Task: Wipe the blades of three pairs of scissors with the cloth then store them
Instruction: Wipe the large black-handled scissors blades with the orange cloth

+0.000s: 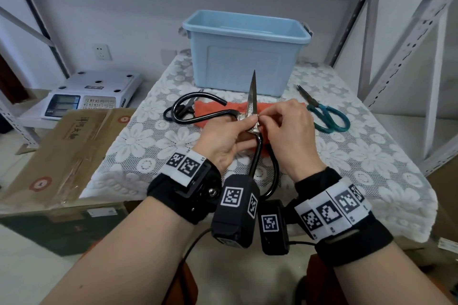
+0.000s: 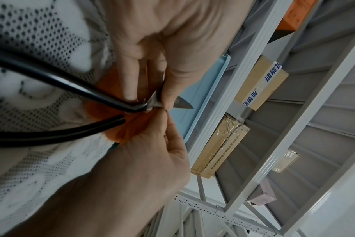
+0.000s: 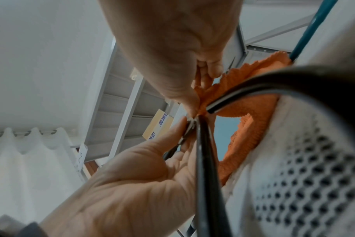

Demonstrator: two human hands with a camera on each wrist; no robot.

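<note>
1. Three pairs of scissors are on or over the table; the big scissors (image 1: 253,109) with black handles are between my two hands, blade tip pointing away from me.
2. My left hand (image 1: 224,140) grips these big scissors near the pivot, thumb and fingers curled around the metal.
3. My right hand (image 1: 288,131) pinches the blade base with thumb and forefinger. Whether cloth is between the fingertips I cannot tell.
4. The orange cloth (image 1: 210,112) lies on the lace tablecloth (image 1: 371,156) just under and behind both hands.
5. To the right of my right hand lie the green-handled scissors (image 1: 324,114), apart from it.
6. To the left of my left hand, behind the big handle loop, lie small black scissors (image 1: 182,109), partly hidden.
7. Beyond both hands stands the blue box (image 1: 245,52), open on top.
</note>
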